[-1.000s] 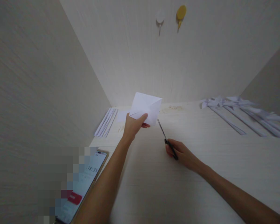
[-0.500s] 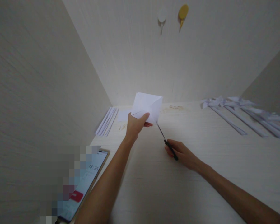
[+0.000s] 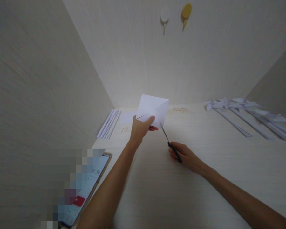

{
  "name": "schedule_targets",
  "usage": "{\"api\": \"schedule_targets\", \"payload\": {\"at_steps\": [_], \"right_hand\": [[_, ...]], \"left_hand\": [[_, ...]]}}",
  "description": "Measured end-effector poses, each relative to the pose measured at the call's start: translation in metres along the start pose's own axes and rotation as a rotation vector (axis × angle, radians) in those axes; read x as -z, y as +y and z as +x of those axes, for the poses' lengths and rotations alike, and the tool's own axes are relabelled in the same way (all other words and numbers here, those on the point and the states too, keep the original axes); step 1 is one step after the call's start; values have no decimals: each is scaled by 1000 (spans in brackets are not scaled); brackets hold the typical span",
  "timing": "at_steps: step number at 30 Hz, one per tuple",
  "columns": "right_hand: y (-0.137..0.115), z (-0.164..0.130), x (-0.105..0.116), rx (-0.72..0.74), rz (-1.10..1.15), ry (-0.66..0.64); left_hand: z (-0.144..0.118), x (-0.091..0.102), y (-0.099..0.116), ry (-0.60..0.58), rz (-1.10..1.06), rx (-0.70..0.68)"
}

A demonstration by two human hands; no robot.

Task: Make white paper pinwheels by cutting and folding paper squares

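The folded paper [image 3: 153,109] is pinched in the left hand [image 3: 140,128] above the counter [image 3: 205,165]. Scissors [image 3: 169,143] are gripped by the right hand [image 3: 184,156], blades pointing to 11 o'clock, touching the paper's lower edge.

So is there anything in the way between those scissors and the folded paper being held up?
Nothing visible. The scissors in the right hand already reach the lower edge of the folded paper that the left hand holds.

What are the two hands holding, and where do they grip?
The left hand pinches the folded white paper at its lower edge. The right hand holds the scissors by their black handles, blades at the paper's bottom edge.
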State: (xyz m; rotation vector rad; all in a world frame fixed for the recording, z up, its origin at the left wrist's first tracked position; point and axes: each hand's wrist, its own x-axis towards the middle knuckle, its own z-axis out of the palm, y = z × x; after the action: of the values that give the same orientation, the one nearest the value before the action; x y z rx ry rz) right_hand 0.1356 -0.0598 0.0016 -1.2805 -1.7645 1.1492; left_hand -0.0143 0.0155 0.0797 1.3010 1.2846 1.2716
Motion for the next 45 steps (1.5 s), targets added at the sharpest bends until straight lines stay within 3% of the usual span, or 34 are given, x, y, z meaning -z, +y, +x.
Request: {"api": "schedule_targets", "payload": {"at_steps": [27,45], "right_hand": [[-6,-1,1,14,13,-3],[-3,0,0,-16,14,19]], "left_hand": [[0,0,-4,-41,-54,-30],[-1,1,2,-70,-19,23]]}}
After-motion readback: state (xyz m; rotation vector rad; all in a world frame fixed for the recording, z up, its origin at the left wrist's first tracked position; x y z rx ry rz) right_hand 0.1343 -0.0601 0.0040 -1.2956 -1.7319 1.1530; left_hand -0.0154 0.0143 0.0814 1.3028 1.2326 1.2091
